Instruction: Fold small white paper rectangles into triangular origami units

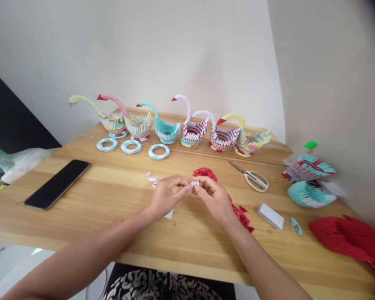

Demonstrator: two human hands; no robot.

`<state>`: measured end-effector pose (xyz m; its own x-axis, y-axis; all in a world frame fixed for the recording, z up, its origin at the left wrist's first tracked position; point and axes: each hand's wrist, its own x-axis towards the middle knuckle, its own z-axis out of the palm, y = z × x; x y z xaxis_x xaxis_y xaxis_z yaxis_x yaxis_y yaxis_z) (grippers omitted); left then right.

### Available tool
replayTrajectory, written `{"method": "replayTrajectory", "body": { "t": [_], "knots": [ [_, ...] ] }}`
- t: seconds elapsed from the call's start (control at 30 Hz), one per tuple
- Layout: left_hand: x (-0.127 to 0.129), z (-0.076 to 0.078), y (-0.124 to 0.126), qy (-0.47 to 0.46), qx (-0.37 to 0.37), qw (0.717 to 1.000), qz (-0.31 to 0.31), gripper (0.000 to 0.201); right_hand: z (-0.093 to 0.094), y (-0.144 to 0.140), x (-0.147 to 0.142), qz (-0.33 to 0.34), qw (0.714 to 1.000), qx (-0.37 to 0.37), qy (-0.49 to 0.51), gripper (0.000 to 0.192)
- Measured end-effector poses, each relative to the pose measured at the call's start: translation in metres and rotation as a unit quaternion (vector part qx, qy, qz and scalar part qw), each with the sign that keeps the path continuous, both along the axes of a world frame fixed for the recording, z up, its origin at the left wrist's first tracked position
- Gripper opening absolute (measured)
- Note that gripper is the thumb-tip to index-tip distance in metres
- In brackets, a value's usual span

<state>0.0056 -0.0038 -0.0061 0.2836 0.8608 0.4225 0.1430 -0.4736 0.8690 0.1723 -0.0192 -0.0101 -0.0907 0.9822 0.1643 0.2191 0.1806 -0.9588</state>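
Observation:
Between my fingertips, over the middle of the wooden table (112, 233), is a small folded piece of white paper (193, 184). My left hand (170, 193) pinches it from the left, and my right hand (211, 193) grips its other side. Several folded white paper pieces (151, 179) lie just beyond my left hand, partly covered by it. A flat white paper piece (169, 214) shows under my left wrist. Red folded paper pieces lie in one pile (205, 173) behind my right hand and another pile (242, 216) beside my right forearm.
Several paper swans (193, 133) stand along the back, with paper rings (131, 146) before them. A phone (58, 183) lies left. To the right are scissors (256, 180), a white box (270, 216), a small teal paper piece (296, 226), teal paper bodies (309, 194) and a red one (340, 239).

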Motion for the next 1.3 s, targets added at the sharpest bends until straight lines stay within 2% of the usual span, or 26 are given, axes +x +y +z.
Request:
{"method": "replayTrajectory", "body": {
  "t": [0.1,0.17,0.3,0.47,0.67,0.83,1.03,1.13,1.2,1.3],
  "knots": [
    [0.0,-0.001,0.0,0.026,0.042,0.999,0.012,0.01,0.0,0.0,0.0,0.001,1.0,0.006,-0.003,0.025],
    [-0.001,-0.004,0.001,0.059,0.109,0.992,0.032,0.009,-0.001,0.001,0.0,0.002,1.0,0.008,-0.005,0.024],
    [-0.002,-0.009,0.002,0.124,0.243,0.96,0.06,0.011,-0.003,0.002,-0.001,0.003,1.0,0.005,0.002,0.023],
    [-0.003,-0.008,0.001,0.181,0.283,0.939,0.069,0.023,-0.001,0.0,-0.004,-0.004,1.0,0.027,-0.003,0.01],
    [0.0,-0.008,-0.001,0.186,0.26,0.945,0.074,0.027,0.002,-0.006,-0.008,-0.07,0.977,0.131,-0.152,0.004],
    [0.001,-0.01,-0.003,0.187,0.224,0.955,0.057,0.033,0.003,-0.008,-0.009,-0.081,0.961,0.17,-0.202,0.006],
    [0.001,-0.011,-0.004,0.191,0.164,0.967,0.05,0.037,0.004,-0.009,-0.012,-0.045,0.98,0.114,-0.158,0.005],
    [0.001,-0.01,-0.004,0.191,0.147,0.97,0.045,0.04,0.007,-0.008,-0.011,-0.005,0.99,0.077,-0.117,0.006],
    [0.001,-0.007,-0.003,0.166,0.118,0.978,0.038,0.038,0.008,-0.006,-0.008,0.036,0.994,0.055,-0.082,0.013],
    [0.0,-0.002,0.0,0.077,0.024,0.997,0.018,0.033,0.007,-0.001,-0.002,0.067,0.997,0.028,-0.033,0.021]
  ]
}}
